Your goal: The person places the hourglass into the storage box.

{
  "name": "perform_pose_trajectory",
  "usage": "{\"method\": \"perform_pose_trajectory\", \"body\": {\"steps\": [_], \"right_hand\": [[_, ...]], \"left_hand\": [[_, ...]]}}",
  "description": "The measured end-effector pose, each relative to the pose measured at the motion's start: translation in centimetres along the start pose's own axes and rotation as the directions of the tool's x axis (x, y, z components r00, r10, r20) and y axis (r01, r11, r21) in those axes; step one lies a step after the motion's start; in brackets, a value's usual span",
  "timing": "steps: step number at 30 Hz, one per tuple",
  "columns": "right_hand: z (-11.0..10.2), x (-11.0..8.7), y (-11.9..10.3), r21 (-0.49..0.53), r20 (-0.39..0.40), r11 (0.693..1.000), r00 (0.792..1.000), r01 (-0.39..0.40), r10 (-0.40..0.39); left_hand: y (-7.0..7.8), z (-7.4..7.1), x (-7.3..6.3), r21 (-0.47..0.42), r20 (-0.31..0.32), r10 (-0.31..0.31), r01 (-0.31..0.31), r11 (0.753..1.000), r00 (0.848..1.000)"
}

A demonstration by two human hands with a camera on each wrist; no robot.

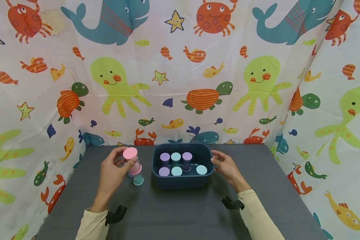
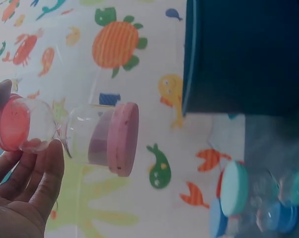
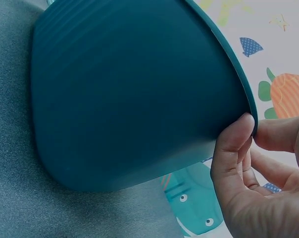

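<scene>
L fingers (image 2: 48,173) w/ smooth hourglass jar (image 2: 84,130), clear, prob. plastic

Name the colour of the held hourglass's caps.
The caps are pink, clearest in the left wrist view.

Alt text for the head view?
A person's left hand holds a clear pink-capped hourglass beside a dark blue rectangular bin of purple- and mint-capped hourglasses. The right hand grips the bin's right end.

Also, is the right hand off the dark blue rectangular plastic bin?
No, the right wrist view shows the right hand pinching the rim of the dark blue rectangular plastic bin.
</scene>
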State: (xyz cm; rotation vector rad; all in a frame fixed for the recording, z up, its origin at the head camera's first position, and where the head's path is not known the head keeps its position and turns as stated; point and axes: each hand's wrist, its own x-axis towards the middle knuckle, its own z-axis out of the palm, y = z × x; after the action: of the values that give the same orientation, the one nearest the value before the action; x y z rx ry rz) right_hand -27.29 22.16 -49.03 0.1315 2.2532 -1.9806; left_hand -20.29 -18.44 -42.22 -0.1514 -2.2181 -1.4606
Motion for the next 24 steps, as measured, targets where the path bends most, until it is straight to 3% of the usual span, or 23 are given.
{"method": "perform_pose_trajectory", "body": {"steps": [11,15,24], "right_hand": [[0.0,0.0,0.2,-0.008,0.002,1.000,1.000,0.006,-0.005],[-0.1,0.1,0.2,-0.009,-0.003,1.000,1.000,-0.001,0.000],[0.0,0.0,0.0,-0.009,0.000,1.000,1.000,-0.006,0.006]], "left_hand": [[2.9,3.7,1.1,-0.094,0.111,0.089,-0.078,0.992,0.990],[4.2,4.9,1.4,-0.147,0.164,0.083,-0.059,0.987,0.983],[4.8,8.1,2.3,-0.177,0.254,0.082,-0.037,0.983,0.964]]}}
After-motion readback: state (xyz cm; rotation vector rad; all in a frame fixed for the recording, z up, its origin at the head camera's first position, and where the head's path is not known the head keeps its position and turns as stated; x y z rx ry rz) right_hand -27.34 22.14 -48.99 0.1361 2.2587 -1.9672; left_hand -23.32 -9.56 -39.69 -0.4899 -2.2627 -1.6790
